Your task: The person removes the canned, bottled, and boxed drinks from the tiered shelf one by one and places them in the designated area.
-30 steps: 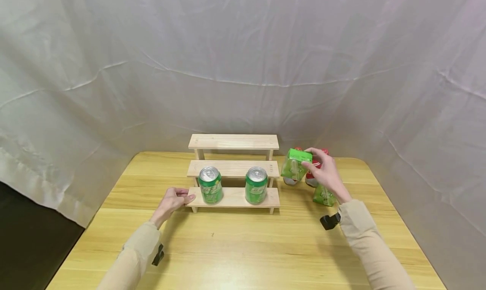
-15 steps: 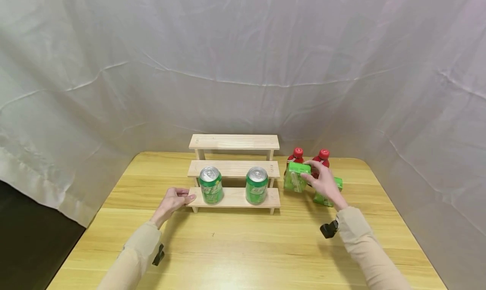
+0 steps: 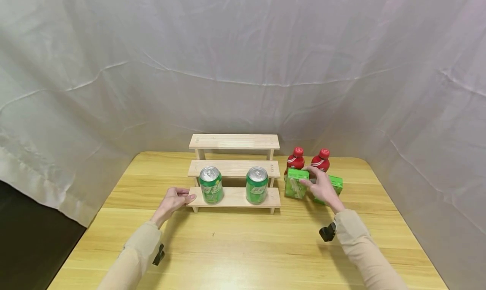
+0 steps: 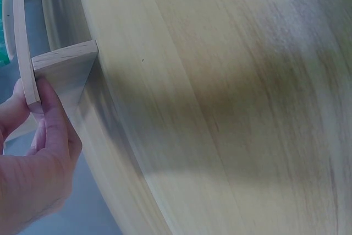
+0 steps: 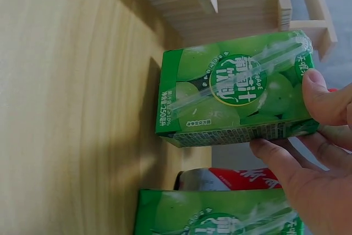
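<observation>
My left hand point(image 3: 173, 202) pinches the left end of the lowest board of a three-step wooden rack point(image 3: 233, 142), thumb on top and fingers beneath. Two green soda cans, a left one point(image 3: 211, 188) and a right one point(image 3: 256, 189), stand on that board. Right of the rack, my right hand point(image 3: 322, 186) holds a green grape juice box point(image 5: 236, 89) by its upper part, thumb on one face and fingers on another. The box is upright, close to the tabletop; whether its base touches is hard to tell. A second green juice box point(image 5: 220, 216) stands beside it, partly behind the hand.
Two red-capped bottles, one on the left point(image 3: 296, 159) and one on the right point(image 3: 321, 160), stand behind the juice boxes. Grey cloth point(image 3: 243, 70) hangs round the back and sides of the wooden table point(image 3: 243, 247).
My right hand has lowered the juice box from in front of the bottles toward the tabletop, and it now stands straighter. The red bottles show more. The left hand has stayed put.
</observation>
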`<state>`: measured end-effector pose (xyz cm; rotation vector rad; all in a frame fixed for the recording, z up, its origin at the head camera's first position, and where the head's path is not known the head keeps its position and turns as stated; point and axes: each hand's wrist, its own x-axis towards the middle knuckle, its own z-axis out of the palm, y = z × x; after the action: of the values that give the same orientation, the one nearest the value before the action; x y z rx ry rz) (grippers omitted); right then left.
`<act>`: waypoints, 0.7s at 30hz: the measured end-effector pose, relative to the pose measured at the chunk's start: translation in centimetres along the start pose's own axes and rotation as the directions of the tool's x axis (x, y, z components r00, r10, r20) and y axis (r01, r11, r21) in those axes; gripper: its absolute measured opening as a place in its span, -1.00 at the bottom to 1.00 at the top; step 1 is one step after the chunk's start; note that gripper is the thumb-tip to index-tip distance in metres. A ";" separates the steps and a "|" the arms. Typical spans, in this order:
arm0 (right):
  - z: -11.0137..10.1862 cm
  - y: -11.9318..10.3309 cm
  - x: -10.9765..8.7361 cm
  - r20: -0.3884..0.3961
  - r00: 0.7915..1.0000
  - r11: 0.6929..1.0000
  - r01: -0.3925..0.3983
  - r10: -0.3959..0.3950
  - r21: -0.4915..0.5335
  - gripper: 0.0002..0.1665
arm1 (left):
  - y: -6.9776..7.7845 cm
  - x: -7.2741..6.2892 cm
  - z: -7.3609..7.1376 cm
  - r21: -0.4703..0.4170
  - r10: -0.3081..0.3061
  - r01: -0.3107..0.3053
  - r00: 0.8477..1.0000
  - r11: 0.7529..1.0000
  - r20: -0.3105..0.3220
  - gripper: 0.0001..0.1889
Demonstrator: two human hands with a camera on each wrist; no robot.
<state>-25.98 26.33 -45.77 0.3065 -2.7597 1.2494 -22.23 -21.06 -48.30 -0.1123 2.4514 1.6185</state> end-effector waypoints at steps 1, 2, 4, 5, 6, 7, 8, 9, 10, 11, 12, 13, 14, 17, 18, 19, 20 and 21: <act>0.1 0.1 0.0 -0.002 1.000 1.000 0.006 -0.006 -0.005 -0.57 | 0.0 0.0 0.0 0.002 0.000 0.000 1.000 1.000 0.001 -0.45; 0.2 0.3 0.0 -0.006 1.000 1.000 0.014 -0.015 -0.014 -0.58 | 0.0 0.0 0.0 0.003 0.000 0.000 1.000 1.000 0.002 -0.44; 0.3 0.5 -0.1 -0.015 0.999 0.999 0.031 -0.032 -0.028 -0.59 | 0.0 0.0 0.0 0.002 0.000 0.000 1.000 1.000 0.005 -0.44; 0.4 0.5 -0.1 -0.019 0.999 0.998 0.042 -0.043 -0.036 -0.60 | 0.0 0.0 -0.1 0.002 -0.001 0.001 1.000 1.000 0.006 -0.44; 0.5 0.5 -0.1 -0.024 0.998 0.998 0.051 -0.052 -0.042 -0.60 | 0.0 0.0 -0.1 0.001 -0.001 0.001 1.000 1.000 0.005 -0.44; 0.5 0.5 -0.1 -0.029 0.998 0.997 0.060 -0.061 -0.046 -0.61 | 0.0 0.0 -0.1 -0.001 -0.001 0.001 1.000 1.000 0.006 -0.43; 0.6 0.5 -0.1 -0.032 0.997 0.996 0.067 -0.069 -0.051 -0.61 | 0.0 0.1 0.0 -0.006 -0.001 0.001 1.000 1.000 0.005 -0.44; 0.6 0.4 -0.2 -0.033 0.997 0.996 0.072 -0.074 -0.053 -0.61 | -0.1 0.1 0.0 -0.009 -0.002 0.002 1.000 1.000 0.004 -0.44; 0.6 0.3 -0.2 -0.032 0.997 0.996 0.074 -0.076 -0.055 -0.61 | -0.1 0.1 0.0 -0.011 -0.004 0.004 1.000 1.000 0.001 -0.44; 0.6 0.2 -0.2 -0.031 0.997 0.996 0.076 -0.077 -0.056 -0.60 | -0.1 0.1 0.0 -0.012 -0.007 0.007 1.000 1.000 -0.001 -0.44; 0.6 0.2 -0.2 -0.028 0.997 0.996 0.073 -0.074 -0.056 -0.59 | -0.1 0.2 0.0 -0.013 -0.009 0.009 1.000 1.000 -0.003 -0.44; 0.6 0.1 -0.3 -0.024 0.997 0.996 0.070 -0.072 -0.056 -0.58 | -0.1 0.2 0.0 -0.012 -0.013 0.013 1.000 1.000 -0.005 -0.44; 0.5 0.1 -0.3 -0.019 0.997 0.996 0.069 -0.070 -0.056 -0.57 | -0.1 0.2 0.1 -0.011 -0.017 0.017 1.000 1.000 -0.009 -0.45; 0.4 0.0 -0.3 0.000 0.998 0.997 0.056 -0.056 -0.053 -0.54 | -0.2 0.3 0.1 -0.002 -0.032 0.032 0.999 0.999 -0.019 -0.45; 0.3 0.0 -0.4 0.005 0.999 0.997 0.049 -0.049 -0.057 -0.53 | -0.2 0.3 0.1 0.000 -0.037 0.037 0.999 0.999 -0.023 -0.45; 0.3 0.0 -0.4 0.009 0.999 0.997 0.045 -0.044 -0.060 -0.52 | -0.2 0.3 0.2 0.000 -0.041 0.041 0.999 0.999 -0.027 -0.46; 0.2 0.0 -0.4 0.013 0.999 0.997 0.040 -0.040 -0.063 -0.51 | -0.2 0.3 0.2 0.001 -0.043 0.043 0.999 0.999 -0.029 -0.46; 0.2 0.0 -0.4 0.017 0.999 0.997 0.035 -0.034 -0.066 -0.50 | -0.2 0.3 0.2 0.003 -0.045 0.045 0.999 0.999 -0.031 -0.46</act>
<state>-25.58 26.22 -45.95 0.3580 -2.7899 1.1503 -22.47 -20.95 -48.67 -0.1912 2.4559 1.6055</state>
